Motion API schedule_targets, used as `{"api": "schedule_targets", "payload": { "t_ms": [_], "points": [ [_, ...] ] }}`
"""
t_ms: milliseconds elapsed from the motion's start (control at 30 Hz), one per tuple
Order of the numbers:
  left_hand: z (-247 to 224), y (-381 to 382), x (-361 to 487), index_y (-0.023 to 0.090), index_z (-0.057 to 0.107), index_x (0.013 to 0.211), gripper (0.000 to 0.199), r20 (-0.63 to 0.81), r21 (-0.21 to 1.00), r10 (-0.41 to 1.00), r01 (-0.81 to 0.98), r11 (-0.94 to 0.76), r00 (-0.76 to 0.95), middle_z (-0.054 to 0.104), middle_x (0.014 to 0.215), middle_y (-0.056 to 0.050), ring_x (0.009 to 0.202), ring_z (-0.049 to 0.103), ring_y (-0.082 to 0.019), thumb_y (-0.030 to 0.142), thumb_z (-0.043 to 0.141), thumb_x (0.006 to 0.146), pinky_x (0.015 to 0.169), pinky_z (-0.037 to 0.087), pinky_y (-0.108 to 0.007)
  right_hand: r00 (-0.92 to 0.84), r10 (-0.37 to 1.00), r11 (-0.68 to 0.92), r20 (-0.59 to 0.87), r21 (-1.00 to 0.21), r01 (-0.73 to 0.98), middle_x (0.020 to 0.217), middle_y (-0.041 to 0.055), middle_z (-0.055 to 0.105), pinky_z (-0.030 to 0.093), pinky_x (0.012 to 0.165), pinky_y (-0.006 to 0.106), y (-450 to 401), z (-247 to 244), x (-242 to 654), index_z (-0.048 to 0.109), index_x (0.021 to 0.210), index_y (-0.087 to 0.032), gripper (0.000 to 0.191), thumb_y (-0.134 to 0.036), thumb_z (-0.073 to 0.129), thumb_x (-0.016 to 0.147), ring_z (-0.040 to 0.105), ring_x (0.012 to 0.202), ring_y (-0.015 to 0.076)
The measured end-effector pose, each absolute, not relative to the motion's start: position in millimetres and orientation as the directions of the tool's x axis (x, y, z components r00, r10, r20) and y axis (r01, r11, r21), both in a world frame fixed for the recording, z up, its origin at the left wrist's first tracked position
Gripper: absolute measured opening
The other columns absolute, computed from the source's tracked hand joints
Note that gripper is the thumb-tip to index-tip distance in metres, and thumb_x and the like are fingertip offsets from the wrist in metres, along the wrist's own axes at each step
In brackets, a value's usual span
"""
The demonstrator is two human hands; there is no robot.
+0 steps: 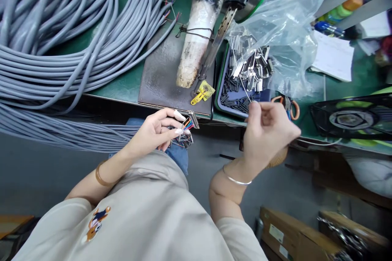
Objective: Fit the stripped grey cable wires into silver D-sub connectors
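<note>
My left hand [161,128] is closed round the end of a grey cable, at a multi-pin connector [193,120] with coloured wires on its back. Several more wired connectors [185,140] hang just below these fingers. My right hand [268,130] is raised over the table's front edge, thumb and fingers pinched on a thin silvery wire [246,91], which looks like solder. This wire runs up and left across a blue tray [218,100]. Loose metal connectors [254,67] and small black strips [235,100] lie in the tray.
Bundled grey cables [76,63] cover the left side. A white tube [196,45] and a metal rod-like tool [217,45] reach over a dark plate [159,77] with a yellow clip [200,96]. Orange-handled pliers [294,110], a plastic bag [294,49] and a black fan [355,116] are at right.
</note>
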State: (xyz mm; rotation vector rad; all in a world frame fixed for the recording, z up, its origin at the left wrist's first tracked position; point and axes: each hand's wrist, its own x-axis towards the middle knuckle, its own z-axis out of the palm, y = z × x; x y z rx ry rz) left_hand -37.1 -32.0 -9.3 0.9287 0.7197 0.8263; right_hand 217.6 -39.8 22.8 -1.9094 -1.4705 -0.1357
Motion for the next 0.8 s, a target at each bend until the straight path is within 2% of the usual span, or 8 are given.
{"api": "schedule_targets", "payload": {
  "t_ms": [167,267,367,500,567,633,700,800],
  "points": [
    [-11.5,-25.6,-30.0,0.014,0.075,0.086,0.027,-0.190,0.878,0.801,-0.267,0.397,0.568,0.074,0.067,-0.005,0.038,0.047,-0.004,0.039,0.085,0.080,0.035,0.037,-0.016,0.147,0.970,-0.062,0.191,-0.391,0.918,0.085,0.0047,0.076,0.044,0.069,0.036,2.5,23.1,267.7,0.074,0.082,-0.022,0.029,-0.049,0.066,0.092,0.061,0.069,0.0202],
    [-10.0,-21.4,-24.7,0.014,0.078,0.083,0.027,-0.168,0.885,0.805,-0.274,0.377,0.569,0.072,0.064,-0.004,0.038,0.042,-0.003,0.039,0.086,0.079,0.034,0.032,-0.016,0.041,0.997,-0.009,0.071,-0.405,0.914,0.084,0.0028,0.076,0.042,0.067,0.035,18.9,18.6,282.0,0.073,0.080,-0.023,0.025,-0.046,0.071,0.089,0.059,0.066,0.0183],
    [-9.1,-15.9,-21.2,0.015,0.078,0.081,0.025,-0.137,0.895,0.849,-0.304,0.327,0.510,0.073,0.067,-0.004,0.042,0.045,-0.003,0.037,0.088,0.077,0.038,0.036,-0.017,-0.005,1.000,0.013,0.021,-0.396,0.918,0.081,0.0009,0.073,0.040,0.064,0.033,23.6,18.0,285.9,0.069,0.077,-0.024,0.019,-0.039,0.074,0.087,0.055,0.061,0.0153],
    [-11.7,-8.8,-17.9,0.016,0.078,0.079,0.023,-0.125,0.889,0.906,-0.361,0.283,0.403,0.073,0.068,-0.002,0.045,0.051,-0.005,0.035,0.089,0.075,0.045,0.045,-0.018,0.105,0.984,-0.034,0.144,-0.424,0.905,0.073,-0.0014,0.067,0.040,0.063,0.033,10.9,27.3,272.0,0.067,0.081,-0.023,0.012,-0.032,0.071,0.089,0.051,0.057,0.0141],
    [-13.9,-6.5,-16.5,0.017,0.078,0.080,0.023,-0.117,0.879,0.921,-0.392,0.270,0.371,0.073,0.068,-0.002,0.046,0.053,-0.005,0.036,0.090,0.075,0.047,0.047,-0.018,0.243,0.921,-0.056,0.304,-0.514,0.856,0.072,-0.0020,0.065,0.040,0.061,0.032,-2.7,34.6,255.6,0.065,0.084,-0.024,0.011,-0.032,0.067,0.091,0.050,0.054,0.0130],
    [-15.5,-5.5,-15.1,0.017,0.077,0.081,0.024,-0.111,0.882,0.930,-0.397,0.255,0.349,0.074,0.069,-0.002,0.048,0.056,-0.006,0.037,0.089,0.076,0.049,0.049,-0.019,0.321,0.853,0.038,0.412,-0.663,0.748,0.077,0.0005,0.067,0.041,0.057,0.030,-18.7,40.5,234.5,0.065,0.086,-0.025,0.010,-0.032,0.066,0.093,0.056,0.059,0.0136],
    [-15.7,-5.6,-13.9,0.017,0.077,0.083,0.025,-0.104,0.896,0.936,-0.377,0.235,0.335,0.075,0.071,-0.003,0.050,0.059,-0.007,0.038,0.089,0.076,0.049,0.050,-0.019,0.315,0.846,0.135,0.429,-0.746,0.653,0.074,0.0004,0.064,0.039,0.053,0.028,-33.6,42.2,211.8,0.065,0.082,-0.024,0.012,-0.031,0.071,0.090,0.057,0.063,0.0141],
    [-13.3,-7.2,-12.2,0.016,0.077,0.084,0.026,-0.101,0.915,0.942,-0.342,0.214,0.319,0.076,0.073,-0.004,0.050,0.058,-0.007,0.038,0.088,0.077,0.048,0.050,-0.019,0.125,0.936,0.217,0.330,-0.818,0.533,0.083,0.0003,0.067,0.035,0.048,0.025,-46.7,35.3,182.3,0.071,0.087,-0.023,0.007,-0.027,0.069,0.092,0.052,0.059,0.0108]
  ]
}}
